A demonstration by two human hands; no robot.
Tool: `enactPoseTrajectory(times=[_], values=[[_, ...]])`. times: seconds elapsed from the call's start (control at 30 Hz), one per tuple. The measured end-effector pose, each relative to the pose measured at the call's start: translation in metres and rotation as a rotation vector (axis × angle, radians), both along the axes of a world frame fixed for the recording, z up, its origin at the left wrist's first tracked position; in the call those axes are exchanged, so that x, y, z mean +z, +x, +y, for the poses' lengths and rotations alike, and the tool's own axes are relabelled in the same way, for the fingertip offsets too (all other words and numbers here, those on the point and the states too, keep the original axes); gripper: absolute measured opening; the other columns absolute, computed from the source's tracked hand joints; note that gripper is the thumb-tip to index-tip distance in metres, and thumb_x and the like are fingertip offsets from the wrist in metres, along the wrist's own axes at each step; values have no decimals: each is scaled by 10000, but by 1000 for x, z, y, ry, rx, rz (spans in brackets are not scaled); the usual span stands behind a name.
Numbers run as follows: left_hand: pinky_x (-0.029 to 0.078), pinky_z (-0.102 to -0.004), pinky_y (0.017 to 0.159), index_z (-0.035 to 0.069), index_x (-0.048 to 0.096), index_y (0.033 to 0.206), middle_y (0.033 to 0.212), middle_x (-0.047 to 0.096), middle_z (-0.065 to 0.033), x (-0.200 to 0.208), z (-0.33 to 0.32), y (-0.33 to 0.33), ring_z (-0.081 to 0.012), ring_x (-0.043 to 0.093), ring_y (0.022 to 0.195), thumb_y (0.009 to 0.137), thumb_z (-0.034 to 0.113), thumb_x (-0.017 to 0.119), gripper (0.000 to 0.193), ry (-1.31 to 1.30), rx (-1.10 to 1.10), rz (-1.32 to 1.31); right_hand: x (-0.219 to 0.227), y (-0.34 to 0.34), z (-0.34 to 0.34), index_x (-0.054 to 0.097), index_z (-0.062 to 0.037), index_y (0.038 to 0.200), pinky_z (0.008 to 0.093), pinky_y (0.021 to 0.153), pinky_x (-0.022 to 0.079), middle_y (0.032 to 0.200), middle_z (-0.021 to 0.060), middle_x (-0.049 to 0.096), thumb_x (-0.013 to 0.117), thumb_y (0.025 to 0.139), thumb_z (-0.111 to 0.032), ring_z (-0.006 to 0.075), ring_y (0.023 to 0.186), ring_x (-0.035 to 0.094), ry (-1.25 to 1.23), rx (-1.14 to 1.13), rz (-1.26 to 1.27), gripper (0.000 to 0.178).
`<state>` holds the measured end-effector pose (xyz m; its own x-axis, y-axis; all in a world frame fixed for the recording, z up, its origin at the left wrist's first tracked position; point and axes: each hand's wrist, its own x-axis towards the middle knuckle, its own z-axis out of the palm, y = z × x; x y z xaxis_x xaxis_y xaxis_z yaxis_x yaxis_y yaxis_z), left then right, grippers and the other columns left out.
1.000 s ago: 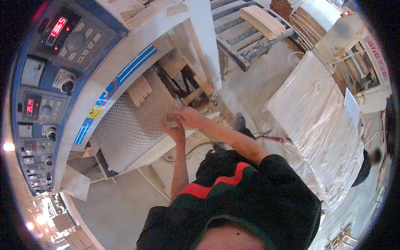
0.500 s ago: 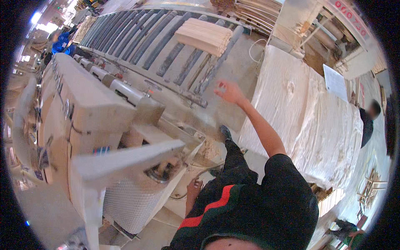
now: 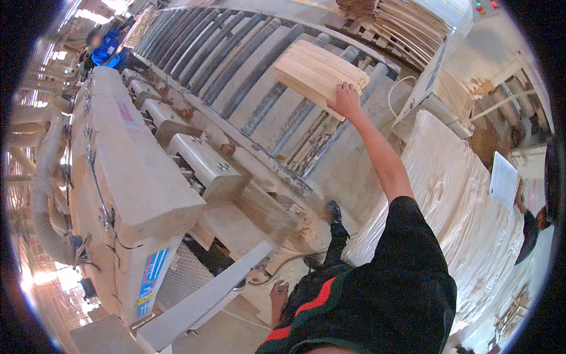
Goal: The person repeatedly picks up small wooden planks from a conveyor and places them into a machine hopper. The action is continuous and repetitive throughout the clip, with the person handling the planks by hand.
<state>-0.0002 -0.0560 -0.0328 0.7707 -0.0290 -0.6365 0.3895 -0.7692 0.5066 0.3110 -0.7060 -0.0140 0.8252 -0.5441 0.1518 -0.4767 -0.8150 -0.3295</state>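
A stack of pale wooden boards (image 3: 315,72) lies on a roller conveyor (image 3: 236,71) ahead of me. My right hand (image 3: 346,100) is stretched far out and rests on the near corner of that stack, fingers on the wood. Down by my hip hangs my left hand (image 3: 278,293), fingers loosely curled, holding nothing I can see. It is close to the base of a beige woodworking machine (image 3: 127,177).
A tall pile of wood covered in white sheeting (image 3: 466,200) stands to my right, a paper sheet (image 3: 504,180) on it. More stacked boards (image 3: 407,23) lie beyond the conveyor. A person in blue (image 3: 106,47) is at the far left. Sawdust covers the floor.
My view has swung from the machine's control panel toward the conveyor. My right hand has left the machine, reached out and landed on the board stack. My left hand has dropped to my side.
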Motion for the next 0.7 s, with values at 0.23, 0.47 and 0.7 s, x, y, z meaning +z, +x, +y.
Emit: enactPoseTrajectory(times=[0.23,0.47,0.7], values=[[513,-299,668,30,590,1104,813,678,-135,7,-16,-9,-181,651,706,824,306,656,399,8,107,92,-26,-34,38,528,31,1012,453,814,463,1030,203,517,754,616,-330,375,990,516,-26,75,-213,581],[511,-298,670,19,601,1092,817,676,-135,-14,-1,-25,-170,646,728,820,276,661,380,42,62,73,-50,-54,81,527,9,1088,452,822,446,1050,184,516,762,598,-294,369,1005,493,142,91,-242,622],[506,-288,664,27,588,1120,818,680,-125,3,-25,-14,-159,642,719,835,266,648,377,-10,184,132,-77,-36,90,489,-24,1160,478,841,408,1078,190,506,778,609,-267,369,1005,465,1,-33,-373,668]])
